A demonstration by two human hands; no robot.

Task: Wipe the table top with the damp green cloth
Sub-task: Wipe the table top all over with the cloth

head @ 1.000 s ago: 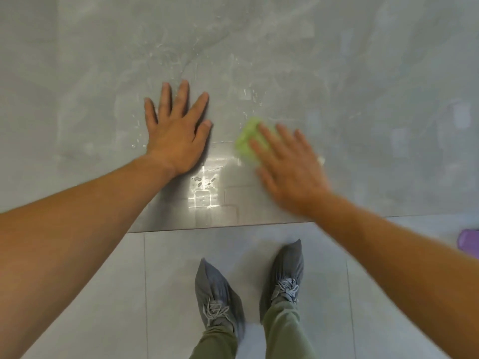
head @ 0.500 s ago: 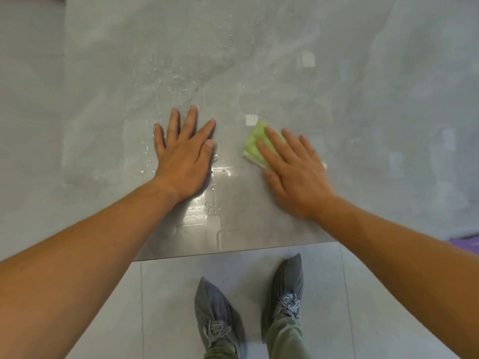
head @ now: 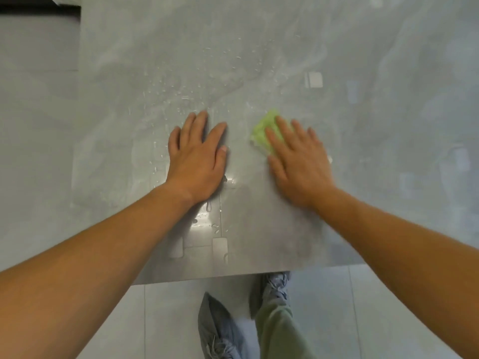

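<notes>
Grey marble-look table top (head: 363,151), glossy, fills most of the view. Pale tiled floor (head: 388,307) shows past its near edge.

Left hand (head: 197,161) lies flat on the table, palm down. Its fingers are straight and a little spread, thumb alongside, holding nothing. All places below are given from this hand.

Green cloth (head: 261,128) is on the table just right of the left hand, not touching it, with a bare strip of table between. It is bunched into a small pad, and its far-left corner sticks out uncovered.

Right hand (head: 298,164) is to the right of the left hand, about level with it, palm down on the cloth. Its fingers (head: 283,128) are straight and slightly fanned, pressing flat on the cloth, not curled round it. The hand's edges are a bit blurred.

Water droplets (head: 181,94) are scattered on the table beyond the left hand's fingertips and off its left side. Wet patches (head: 207,221) sit close behind its wrist, toward the person, catching bright glare. A square light reflection (head: 315,79) shows on the table farther off, beyond and right of the left hand.

Past the table edge, nearer the person than the left hand, are two grey shoes (head: 215,327) on the floor and an olive trouser leg (head: 274,327). Far beyond and left of the left hand there is a dark strip (head: 39,7) at the picture corner; cannot tell what it is.
</notes>
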